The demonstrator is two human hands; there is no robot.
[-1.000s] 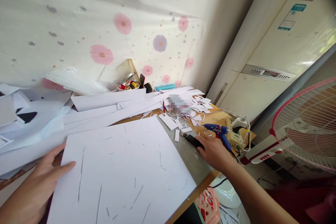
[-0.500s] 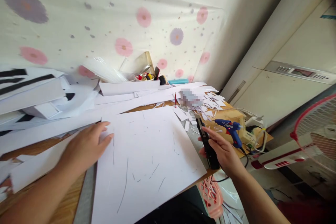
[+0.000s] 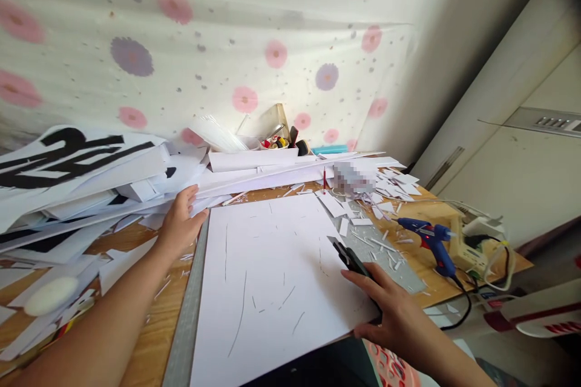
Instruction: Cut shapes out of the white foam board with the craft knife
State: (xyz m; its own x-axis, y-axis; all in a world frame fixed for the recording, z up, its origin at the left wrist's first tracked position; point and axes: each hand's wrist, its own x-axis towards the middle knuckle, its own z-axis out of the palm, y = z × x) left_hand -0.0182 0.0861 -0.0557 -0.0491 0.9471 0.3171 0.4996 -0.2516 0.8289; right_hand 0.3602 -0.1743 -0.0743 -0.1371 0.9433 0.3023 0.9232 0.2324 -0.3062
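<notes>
Now | right hand [image 3: 390, 308] clamped on black utility knife [image 3: 351, 261], blade over white foam board [image 3: 272, 278] | left hand [image 3: 179, 224] spread flat, fingers on paper stack [image 3: 91, 193] beside board's corner.

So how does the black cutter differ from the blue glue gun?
The black cutter is slim, straight and held in the right hand over the white board; the blue glue gun is pistol-shaped, corded and lies untouched on the table. Both are hand tools.

- The knife [image 3: 351, 261] is hidden at its rear end under the right hand [image 3: 390, 308].
- A patch [image 3: 348, 176] on the table is blurred out.
- The white board [image 3: 272, 281] is cut off by the bottom edge.
</notes>
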